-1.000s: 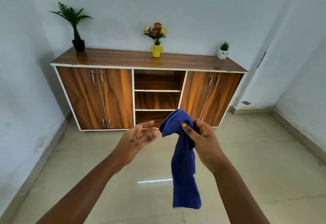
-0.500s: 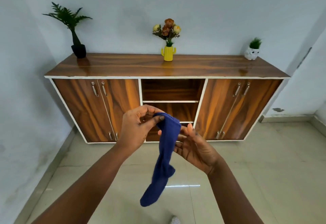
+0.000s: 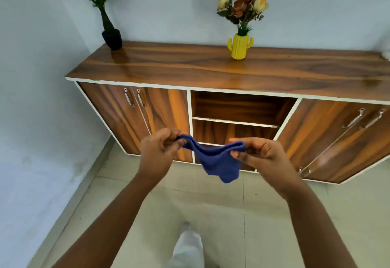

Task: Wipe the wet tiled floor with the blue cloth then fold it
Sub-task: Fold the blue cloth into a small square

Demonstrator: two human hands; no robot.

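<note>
The blue cloth point(image 3: 219, 162) hangs doubled over in the air between my two hands, in front of the sideboard. My left hand point(image 3: 157, 151) pinches its left top end between thumb and fingers. My right hand point(image 3: 258, 157) pinches the right top end the same way. The cloth sags in a short fold between them, its lower tip well above the beige tiled floor point(image 3: 211, 204). No wet patch on the tiles is plain to see.
A long wooden sideboard point(image 3: 232, 71) with open middle shelves stands against the far wall. On it are a black-potted plant point(image 3: 109, 35) and a yellow cactus vase of flowers point(image 3: 239, 46). A wall runs along the left. My pale trouser leg point(image 3: 186, 246) shows at the bottom.
The cloth hung long from one hand; now both hands hold its top ends apart and it hangs short and doubled. The sideboard looks closer and larger.
</note>
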